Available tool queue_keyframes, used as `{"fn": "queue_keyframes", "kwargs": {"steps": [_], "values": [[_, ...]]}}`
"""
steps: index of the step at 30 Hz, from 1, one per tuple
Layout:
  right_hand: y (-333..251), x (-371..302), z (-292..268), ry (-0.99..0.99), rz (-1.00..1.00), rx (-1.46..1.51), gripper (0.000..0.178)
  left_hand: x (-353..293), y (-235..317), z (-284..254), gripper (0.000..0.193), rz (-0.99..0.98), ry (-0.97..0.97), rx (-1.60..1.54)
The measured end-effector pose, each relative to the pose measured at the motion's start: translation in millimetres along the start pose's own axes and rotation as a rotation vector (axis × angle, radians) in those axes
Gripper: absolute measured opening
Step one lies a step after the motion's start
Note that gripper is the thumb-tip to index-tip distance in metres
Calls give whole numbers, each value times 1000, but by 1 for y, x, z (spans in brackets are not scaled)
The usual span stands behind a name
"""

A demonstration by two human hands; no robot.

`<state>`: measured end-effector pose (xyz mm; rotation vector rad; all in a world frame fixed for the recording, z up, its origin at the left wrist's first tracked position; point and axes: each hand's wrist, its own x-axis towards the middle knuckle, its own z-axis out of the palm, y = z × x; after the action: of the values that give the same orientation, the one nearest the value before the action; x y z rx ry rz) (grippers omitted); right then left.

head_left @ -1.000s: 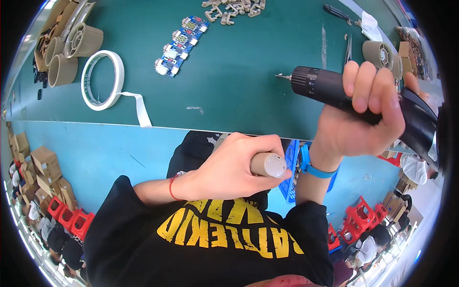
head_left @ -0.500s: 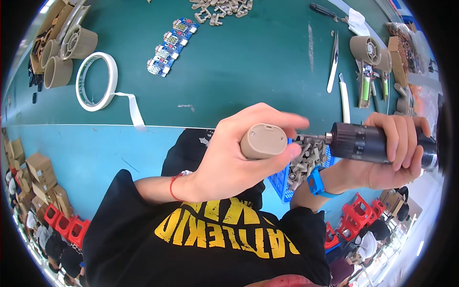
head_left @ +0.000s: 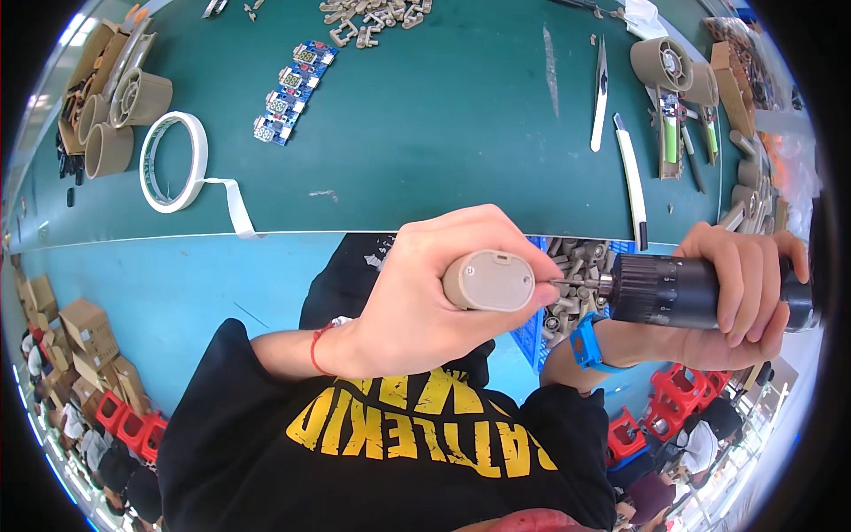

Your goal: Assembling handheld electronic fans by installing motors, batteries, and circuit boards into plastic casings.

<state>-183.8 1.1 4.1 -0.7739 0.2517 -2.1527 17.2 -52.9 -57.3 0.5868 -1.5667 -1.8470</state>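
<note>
My left hand [head_left: 425,284] is wrapped round a beige plastic housing [head_left: 498,282], its oval end face up. Near the two ends of that face are small round spots, one of them metallic, and a small slot shows at its far edge. In my right hand [head_left: 740,284] lies a black electric screwdriver [head_left: 665,288], held sideways with its bit pointing left. The bit's tip [head_left: 560,282] is at the thumb and index fingertips of my left hand, beside the housing. Whether a screw sits on the tip is too small to tell.
Below the table edge stands a blue crate [head_left: 529,332] of beige parts. On the green table [head_left: 399,133] lie a tape roll [head_left: 199,164], circuit boards [head_left: 290,97], small beige pieces [head_left: 372,16], tweezers [head_left: 600,97] and a white-handled knife [head_left: 631,177]. Round beige housings [head_left: 660,64] stand at the right.
My left index finger, stretched out before, has curled in toward the thumb at the bit's tip. The screwdriver has dropped slightly lower in view. The table things appear shifted as the view moved.
</note>
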Motion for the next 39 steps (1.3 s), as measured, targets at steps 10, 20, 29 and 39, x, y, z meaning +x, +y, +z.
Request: {"fn": "queue_keyframes", "kwargs": {"steps": [10, 20, 29, 39], "values": [[-4, -2, 3, 22, 3, -31, 29, -1, -2, 0, 23, 56, -1, 51], [-24, -8, 4, -63, -8, 15, 26, -5, -6, 0, 29, 68, 29, 113], [-32, -30, 2, -135, -26, -197, 22, -9, 1, -6, 17, 75, -146, 247], [-9, -16, 3, -211, 120, 197, 28, -6, 7, -2, 15, 48, -140, 329]]}}
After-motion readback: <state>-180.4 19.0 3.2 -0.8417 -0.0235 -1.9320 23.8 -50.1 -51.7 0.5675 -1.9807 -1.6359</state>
